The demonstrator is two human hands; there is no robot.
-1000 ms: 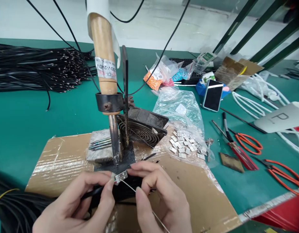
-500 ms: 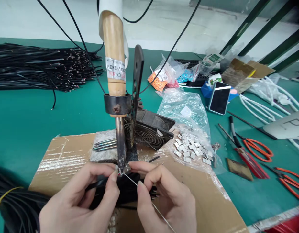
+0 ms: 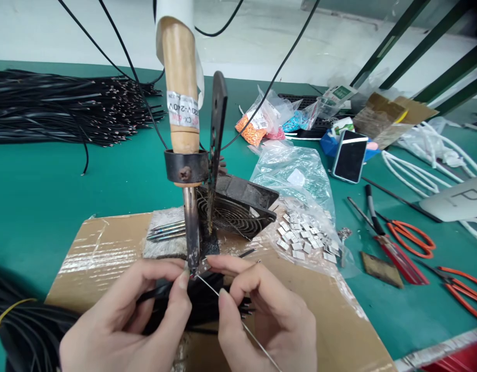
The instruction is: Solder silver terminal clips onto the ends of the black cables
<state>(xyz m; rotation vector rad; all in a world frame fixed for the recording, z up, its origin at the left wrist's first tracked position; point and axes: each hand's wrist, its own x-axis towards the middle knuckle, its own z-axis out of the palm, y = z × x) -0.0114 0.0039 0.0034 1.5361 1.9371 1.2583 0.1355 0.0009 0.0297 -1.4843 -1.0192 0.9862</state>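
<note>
1. Biggest thing here is the green table (image 3: 118, 186), basically the whole work surface.
2. Brown cardboard sheet (image 3: 308, 310) lies on it, under both hands.
3. Big pile of black cables (image 3: 48, 108) at the far left, plus a banded black bundle (image 3: 25, 330) at the near left.
4. Wood-handled soldering iron (image 3: 179, 67) is clamped pointing down, tip right at the spot where the fingers meet.
5. Left hand (image 3: 133, 315): thumb and index pinched together on the back end of the metal connector, black cable running into the palm.
6. Right hand (image 3: 273, 320): thumb and a finger pressed together on the thin wire, index fingertip reaching the connector's other side.
7. Crinkly clear bag (image 3: 300, 165) to the right of a grimy black fan (image 3: 242, 206), which sits behind the iron.
8. Phone (image 3: 350, 156) leaning upright against a blue box, orange-handled scissors (image 3: 407, 224) nearer the front.
9. Thin wire (image 3: 261, 347), silvery, slants from the right hand up to the connector.
10. A bunch of loose metal pieces (image 3: 299, 254) at the bag's near end.
11. Metal connector (image 3: 203, 266), tiny, is between the two hands, just under the iron's tip. Can't tell if they actually touch, too small.
</note>
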